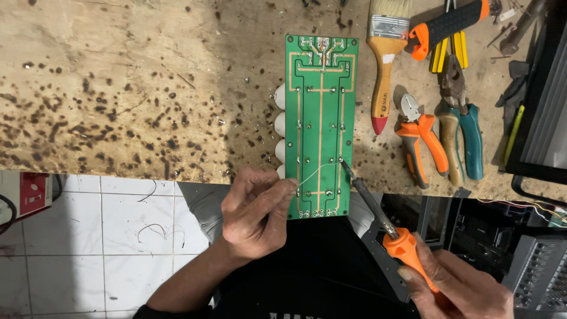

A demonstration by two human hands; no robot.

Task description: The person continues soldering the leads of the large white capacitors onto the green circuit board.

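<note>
A long green circuit board lies solder side up on a burn-marked wooden bench, with white round parts showing under its left edge. My left hand pinches a thin solder wire that arcs to a joint at the board's lower right. My right hand grips the orange handle of a soldering iron, whose tip touches that same joint.
To the right of the board lie a paintbrush, orange-handled cutters, teal-handled pliers and an orange-and-black tool. Dark equipment stands at the far right. White floor tiles show below the bench edge.
</note>
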